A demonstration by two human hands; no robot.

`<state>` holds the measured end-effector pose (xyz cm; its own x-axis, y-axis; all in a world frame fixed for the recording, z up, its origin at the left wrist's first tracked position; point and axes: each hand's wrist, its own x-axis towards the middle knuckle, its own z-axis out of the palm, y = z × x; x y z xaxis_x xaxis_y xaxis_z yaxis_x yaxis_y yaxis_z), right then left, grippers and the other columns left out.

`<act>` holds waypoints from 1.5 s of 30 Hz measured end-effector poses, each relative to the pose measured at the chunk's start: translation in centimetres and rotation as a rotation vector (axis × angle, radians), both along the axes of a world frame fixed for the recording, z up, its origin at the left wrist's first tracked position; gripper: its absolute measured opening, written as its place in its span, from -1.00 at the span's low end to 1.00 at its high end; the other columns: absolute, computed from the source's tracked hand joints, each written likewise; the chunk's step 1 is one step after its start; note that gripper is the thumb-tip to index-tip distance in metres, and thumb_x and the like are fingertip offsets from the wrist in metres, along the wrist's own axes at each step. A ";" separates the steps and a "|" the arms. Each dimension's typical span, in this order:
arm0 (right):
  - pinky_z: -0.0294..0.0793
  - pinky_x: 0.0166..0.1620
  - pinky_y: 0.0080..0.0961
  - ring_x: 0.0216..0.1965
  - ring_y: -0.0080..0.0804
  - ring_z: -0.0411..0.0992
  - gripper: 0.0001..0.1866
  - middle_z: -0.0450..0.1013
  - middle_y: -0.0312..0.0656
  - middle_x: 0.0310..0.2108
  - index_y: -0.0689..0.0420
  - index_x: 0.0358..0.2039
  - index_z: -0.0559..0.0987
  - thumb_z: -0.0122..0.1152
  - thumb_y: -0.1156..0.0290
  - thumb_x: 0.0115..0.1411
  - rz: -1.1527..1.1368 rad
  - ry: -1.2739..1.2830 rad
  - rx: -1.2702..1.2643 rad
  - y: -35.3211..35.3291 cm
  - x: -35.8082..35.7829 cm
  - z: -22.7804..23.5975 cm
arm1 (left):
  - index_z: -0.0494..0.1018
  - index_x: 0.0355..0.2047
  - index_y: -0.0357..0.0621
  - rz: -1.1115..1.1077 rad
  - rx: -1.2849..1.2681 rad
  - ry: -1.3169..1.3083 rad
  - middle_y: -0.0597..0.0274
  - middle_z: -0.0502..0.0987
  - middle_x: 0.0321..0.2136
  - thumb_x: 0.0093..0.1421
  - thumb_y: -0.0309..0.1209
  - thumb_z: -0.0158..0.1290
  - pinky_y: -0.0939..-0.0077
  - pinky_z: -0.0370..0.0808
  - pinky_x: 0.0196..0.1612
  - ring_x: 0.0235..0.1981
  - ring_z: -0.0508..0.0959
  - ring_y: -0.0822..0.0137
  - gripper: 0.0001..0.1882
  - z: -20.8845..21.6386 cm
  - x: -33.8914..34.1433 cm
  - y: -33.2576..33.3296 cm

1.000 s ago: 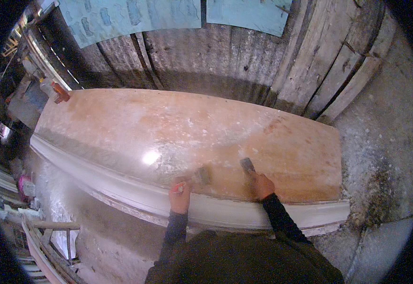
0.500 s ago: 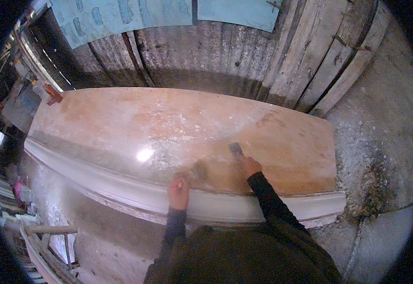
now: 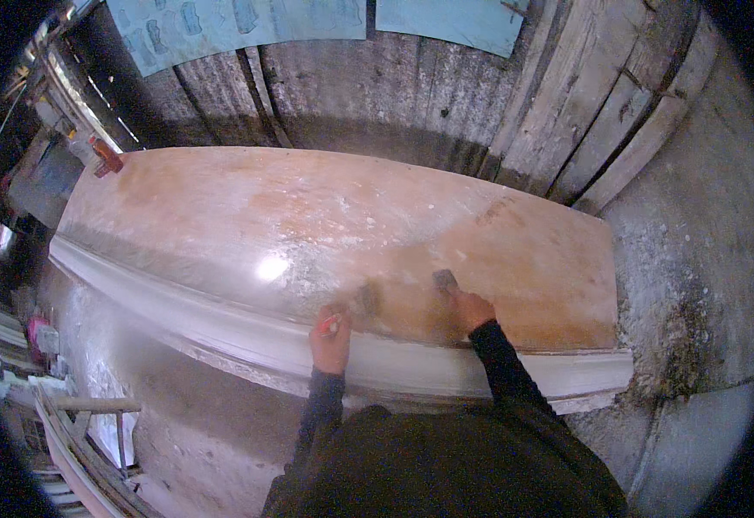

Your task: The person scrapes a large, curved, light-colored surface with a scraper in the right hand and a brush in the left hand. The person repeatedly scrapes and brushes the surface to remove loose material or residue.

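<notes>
Hands [image 3: 332, 338] on brush [image 3: 355, 304], scraper [image 3: 444, 281], slab [image 3: 325, 216]

Reddish-brown slab [image 3: 325, 216]; white moulding [image 3: 221, 319]; red-handled brush [image 3: 342, 318]

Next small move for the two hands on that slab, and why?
Probably draw the scraper in the right hand a short way back toward the near white moulded edge. Its blade rests on the reddish slab, which shows whitish patches around it. The left hand holds a brush beside it, placed to sweep what loosens.
</notes>
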<state>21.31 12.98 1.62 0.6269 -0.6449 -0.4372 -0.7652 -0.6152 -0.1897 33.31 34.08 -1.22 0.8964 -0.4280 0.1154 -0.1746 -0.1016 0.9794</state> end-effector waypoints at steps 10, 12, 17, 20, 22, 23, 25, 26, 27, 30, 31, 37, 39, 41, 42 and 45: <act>0.35 -0.35 -0.14 -0.38 -0.05 0.38 -0.68 0.40 0.00 -0.43 -0.12 -0.14 0.32 -0.23 0.15 0.09 0.354 -0.181 -0.144 -4.0 -1.0 -6.6 | 0.37 -0.44 -0.25 0.030 0.082 -0.026 0.23 0.44 -0.46 -0.01 -0.48 -0.01 0.63 0.30 -0.29 -0.40 0.40 0.46 -0.88 -0.6 -0.6 0.2; 0.36 -0.38 -0.17 -0.40 -0.06 0.38 -0.69 0.40 -0.01 -0.46 -0.06 -0.17 0.34 -0.18 0.19 0.06 0.048 -0.080 -0.074 0.4 -2.3 -2.8 | 0.38 -0.44 -0.25 0.017 0.016 0.001 0.23 0.45 -0.46 -0.02 -0.50 0.00 0.63 0.31 -0.29 -0.40 0.41 0.45 -0.89 -0.1 -1.0 0.7; 0.36 -0.34 -0.18 -0.42 -0.05 0.38 -0.68 0.40 0.01 -0.39 -0.05 -0.19 0.39 -0.19 0.17 0.07 -0.003 -0.165 -0.100 -2.1 -0.1 -3.3 | 0.38 -0.42 -0.26 -0.048 -0.019 0.097 0.21 0.45 -0.45 0.00 -0.51 -0.01 0.63 0.32 -0.29 -0.38 0.41 0.47 -0.88 -0.9 -1.2 -0.1; 0.35 -0.29 -0.20 -0.38 -0.06 0.38 -0.66 0.38 0.03 -0.35 -0.08 -0.18 0.40 -0.17 0.14 0.06 -0.002 -0.238 -0.091 -6.5 1.1 -5.9 | 0.38 -0.40 -0.26 -0.070 -0.074 0.205 0.22 0.45 -0.44 0.01 -0.50 -0.01 0.64 0.31 -0.29 -0.37 0.40 0.49 -0.87 -1.0 -1.7 -0.7; 0.34 -0.27 -0.22 -0.35 -0.08 0.37 -0.65 0.38 0.04 -0.35 -0.08 -0.17 0.40 -0.16 0.11 0.06 0.191 -0.423 -0.013 -6.9 -0.8 -7.6 | 0.38 -0.39 -0.26 -0.043 -0.058 0.217 0.24 0.45 -0.44 0.01 -0.49 -0.01 0.64 0.31 -0.28 -0.37 0.39 0.50 -0.86 -0.5 -1.7 -0.2; 0.34 -0.26 -0.23 -0.34 -0.08 0.37 -0.64 0.38 0.04 -0.35 -0.09 -0.17 0.40 -0.16 0.09 0.06 0.283 -0.507 0.019 -6.5 -2.0 -8.3 | 0.38 -0.39 -0.26 -0.032 -0.037 0.203 0.25 0.45 -0.44 0.01 -0.48 0.00 0.65 0.31 -0.28 -0.37 0.39 0.51 -0.86 0.1 -1.8 -0.2; 0.34 -0.25 -0.25 -0.31 -0.11 0.36 -0.65 0.39 0.03 -0.35 -0.07 -0.20 0.43 -0.18 0.09 0.07 0.189 -0.131 0.161 -0.9 -2.9 -2.2 | 0.38 -0.39 -0.26 0.009 -0.016 0.173 0.26 0.45 -0.44 0.01 -0.48 0.00 0.65 0.31 -0.27 -0.36 0.38 0.51 -0.86 0.4 -1.5 0.9; 0.34 -0.25 -0.25 -0.31 -0.11 0.37 -0.65 0.39 0.02 -0.35 -0.08 -0.21 0.43 -0.19 0.09 0.07 0.161 -0.102 0.135 0.4 -3.6 -1.8 | 0.38 -0.40 -0.26 -0.006 -0.031 0.166 0.26 0.44 -0.45 0.00 -0.47 0.00 0.65 0.30 -0.27 -0.36 0.38 0.51 -0.86 0.3 -1.5 1.0; 0.34 -0.25 -0.25 -0.31 -0.11 0.37 -0.65 0.39 0.01 -0.36 -0.08 -0.22 0.44 -0.20 0.09 0.08 0.135 -0.075 0.110 1.6 -4.2 -1.7 | 0.38 -0.40 -0.26 -0.017 -0.045 0.158 0.26 0.44 -0.45 0.00 -0.47 0.00 0.65 0.30 -0.26 -0.36 0.38 0.51 -0.85 0.3 -1.5 1.1; 0.35 -0.27 -0.24 -0.34 -0.09 0.37 -0.66 0.39 0.00 -0.36 -0.09 -0.23 0.44 -0.21 0.09 0.08 0.103 -0.018 0.027 2.1 -2.0 -2.3 | 0.37 -0.42 -0.27 -0.006 0.072 0.019 0.24 0.44 -0.45 0.00 -0.48 -0.01 0.66 0.29 -0.27 -0.37 0.39 0.49 -0.87 0.2 -1.2 1.4; 0.35 -0.27 -0.24 -0.35 -0.09 0.37 -0.67 0.39 0.00 -0.36 -0.10 -0.23 0.44 -0.21 0.10 0.08 0.104 -0.002 -0.005 1.6 -0.8 -2.6 | 0.37 -0.43 -0.28 -0.004 0.059 0.017 0.23 0.44 -0.45 0.00 -0.48 -0.02 0.65 0.29 -0.27 -0.37 0.39 0.48 -0.88 0.2 -1.1 1.5; 0.37 -0.35 -0.20 -0.41 -0.06 0.39 -0.69 0.41 -0.03 -0.42 -0.14 -0.23 0.44 -0.21 0.16 0.06 0.299 -0.245 -0.035 -0.2 0.6 -3.5 | 0.37 -0.51 -0.28 0.050 -0.046 0.129 0.21 0.43 -0.45 0.00 -0.51 -0.04 0.66 0.29 -0.27 -0.38 0.40 0.45 -0.93 0.0 -1.0 2.2; 0.37 -0.35 -0.19 -0.40 -0.08 0.39 -0.69 0.41 -0.04 -0.41 -0.15 -0.23 0.44 -0.21 0.16 0.06 0.231 -0.109 -0.027 2.1 -0.9 -1.1 | 0.37 -0.51 -0.28 0.047 -0.111 0.119 0.22 0.43 -0.45 0.00 -0.52 -0.05 0.67 0.28 -0.27 -0.37 0.39 0.47 -0.93 -1.6 -1.2 2.6; 0.37 -0.35 -0.19 -0.40 -0.08 0.39 -0.69 0.41 -0.04 -0.41 -0.16 -0.21 0.43 -0.22 0.16 0.06 0.188 -0.004 -0.009 2.7 -1.4 -0.3 | 0.37 -0.47 -0.28 0.009 -0.125 0.065 0.22 0.42 -0.44 0.00 -0.52 -0.04 0.67 0.28 -0.26 -0.37 0.38 0.48 -0.92 -1.5 -1.3 2.4; 0.37 -0.35 -0.19 -0.40 -0.08 0.39 -0.69 0.41 -0.04 -0.40 -0.17 -0.19 0.41 -0.22 0.16 0.07 0.188 0.031 -0.010 2.6 -1.2 -0.3 | 0.37 -0.46 -0.28 -0.012 -0.132 0.039 0.22 0.42 -0.44 0.00 -0.53 -0.04 0.67 0.28 -0.26 -0.37 0.37 0.49 -0.91 -1.5 -1.4 2.4; 0.38 -0.36 -0.19 -0.42 -0.07 0.40 -0.67 0.41 -0.03 -0.45 -0.20 -0.14 0.37 -0.22 0.16 0.08 0.263 0.003 -0.025 1.3 -1.7 -0.9 | 0.38 -0.42 -0.26 0.018 -0.098 0.133 0.24 0.43 -0.43 0.00 -0.53 -0.04 0.67 0.28 -0.26 -0.37 0.37 0.49 -0.89 -1.6 -1.6 2.0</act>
